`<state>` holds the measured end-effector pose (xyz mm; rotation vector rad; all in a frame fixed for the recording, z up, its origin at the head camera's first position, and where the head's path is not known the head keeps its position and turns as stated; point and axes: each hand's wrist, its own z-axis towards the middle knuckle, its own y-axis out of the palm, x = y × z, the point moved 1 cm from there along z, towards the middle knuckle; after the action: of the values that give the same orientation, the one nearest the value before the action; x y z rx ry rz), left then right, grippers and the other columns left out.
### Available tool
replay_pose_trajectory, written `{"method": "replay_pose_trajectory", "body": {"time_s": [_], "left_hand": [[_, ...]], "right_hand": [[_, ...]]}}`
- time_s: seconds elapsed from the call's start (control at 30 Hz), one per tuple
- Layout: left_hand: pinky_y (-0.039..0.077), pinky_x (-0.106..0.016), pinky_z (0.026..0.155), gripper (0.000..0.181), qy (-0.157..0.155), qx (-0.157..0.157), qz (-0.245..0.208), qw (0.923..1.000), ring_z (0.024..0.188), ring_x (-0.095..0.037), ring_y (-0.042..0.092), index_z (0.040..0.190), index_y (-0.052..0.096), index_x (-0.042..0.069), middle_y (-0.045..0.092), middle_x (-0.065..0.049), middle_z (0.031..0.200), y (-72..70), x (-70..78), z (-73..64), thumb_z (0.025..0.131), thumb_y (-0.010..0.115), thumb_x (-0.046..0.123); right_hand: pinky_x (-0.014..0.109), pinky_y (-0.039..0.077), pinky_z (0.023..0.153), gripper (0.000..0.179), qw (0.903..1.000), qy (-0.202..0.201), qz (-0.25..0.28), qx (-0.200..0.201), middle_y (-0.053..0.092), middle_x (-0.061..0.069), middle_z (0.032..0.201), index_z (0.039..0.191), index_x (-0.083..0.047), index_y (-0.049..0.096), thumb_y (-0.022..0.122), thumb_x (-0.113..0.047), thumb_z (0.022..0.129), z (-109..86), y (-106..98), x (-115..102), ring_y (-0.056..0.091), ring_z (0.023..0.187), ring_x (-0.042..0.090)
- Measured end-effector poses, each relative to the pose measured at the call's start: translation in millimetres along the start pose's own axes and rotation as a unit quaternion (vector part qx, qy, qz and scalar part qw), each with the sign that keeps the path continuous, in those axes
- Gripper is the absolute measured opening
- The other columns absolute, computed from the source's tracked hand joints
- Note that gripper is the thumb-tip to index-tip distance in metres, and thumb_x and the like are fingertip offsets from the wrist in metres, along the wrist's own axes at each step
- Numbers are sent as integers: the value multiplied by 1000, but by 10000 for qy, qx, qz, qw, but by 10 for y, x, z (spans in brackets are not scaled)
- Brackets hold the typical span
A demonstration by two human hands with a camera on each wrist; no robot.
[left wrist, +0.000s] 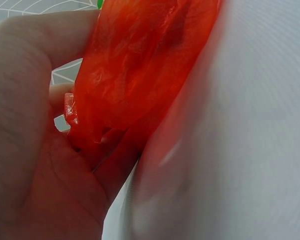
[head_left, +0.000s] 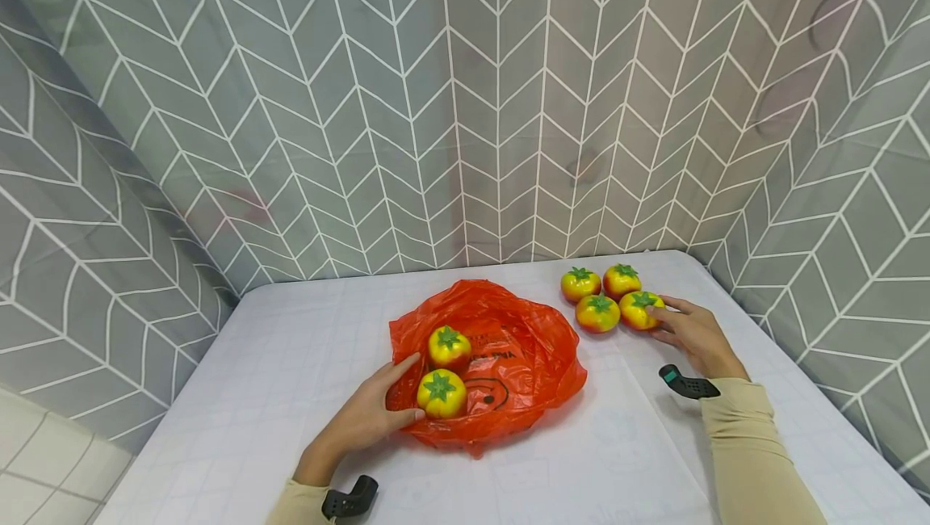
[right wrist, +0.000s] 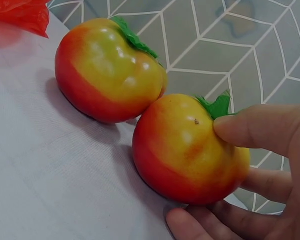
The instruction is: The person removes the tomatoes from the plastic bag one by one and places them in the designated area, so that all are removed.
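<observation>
A red plastic bag [head_left: 538, 371] lies spread on the table with its mouth facing up. Two yellow-and-red tomatoes with green leafy tops, a rear one [head_left: 449, 347] and a front one [head_left: 441, 394], sit in its left part. My left hand [head_left: 370, 408] grips the bag's left edge, its thumb beside the front tomato; the left wrist view shows red film [left wrist: 140, 65] between thumb and fingers. At the right, my right hand [head_left: 693, 331] holds a tomato [right wrist: 184, 150] between thumb and fingers. Another tomato [right wrist: 105, 70] lies right beside it.
More tomatoes stand close by: one at the back left [head_left: 580, 285], one at the back right [head_left: 621, 280] and one in front [head_left: 598, 312]. A white cloth covers the table [head_left: 291, 347]. Grey patterned curtains [head_left: 472, 105] rise behind it and at both sides.
</observation>
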<state>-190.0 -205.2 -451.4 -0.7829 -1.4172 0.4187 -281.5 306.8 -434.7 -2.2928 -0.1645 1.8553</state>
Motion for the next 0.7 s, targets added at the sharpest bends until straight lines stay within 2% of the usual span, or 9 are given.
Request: {"method": "replay_pose_trajectory", "body": {"time_s": [0.3,0.47,0.7], "left_hand": [[26,-69,111,84,-48,-14,13,10000,144,-40,32,154,42,27,39,-13,157,-2,1,-2,80,81,38],[26,-69,111,85,-69,-32,3,10000,144,-40,32,154,42,27,39,-13,156,-2,3,-7,80,81,39],[26,-69,110,85,-36,-37,-13,10000,144,-41,32,154,42,27,39,-13,156,-1,2,-4,80,81,39]], "right_hand": [[24,56,86,81,9999,92,-73,-10,21,32,158,158,3,16,58,-37,101,-1,-4,-14,40,135,41],[25,56,87,80,10000,88,-29,-13,21,32,158,157,4,16,58,-35,102,-4,-8,-15,51,124,31],[26,56,87,77,10000,7,5,3,23,32,157,156,7,19,56,-35,103,-17,-13,-17,56,111,18]]}}
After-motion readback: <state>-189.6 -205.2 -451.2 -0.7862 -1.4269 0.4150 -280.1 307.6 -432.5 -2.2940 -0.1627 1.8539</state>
